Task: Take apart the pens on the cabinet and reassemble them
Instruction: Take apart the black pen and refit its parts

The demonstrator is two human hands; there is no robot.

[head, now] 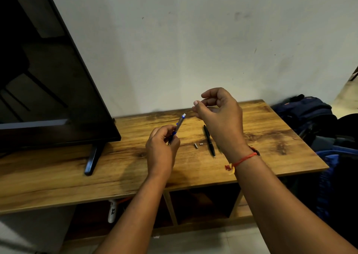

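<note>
My left hand (161,147) grips a grey and blue pen (179,123) by its lower half, with the white end tilted up and to the right. My right hand (219,116) hovers just right of that end, thumb and forefinger curled close together; whether they pinch a small part I cannot tell. A black pen (209,141) lies whole on the wooden cabinet top (271,137), tip toward me, partly behind my right wrist. Two small silver pieces (198,145) lie on the wood just left of the black pen.
A flat black television (48,79) stands on the left of the cabinet, its foot (92,160) reaching toward the front edge. Dark bags (310,116) sit off the cabinet's right end. Open shelves (203,203) lie below the top. A wall rises behind.
</note>
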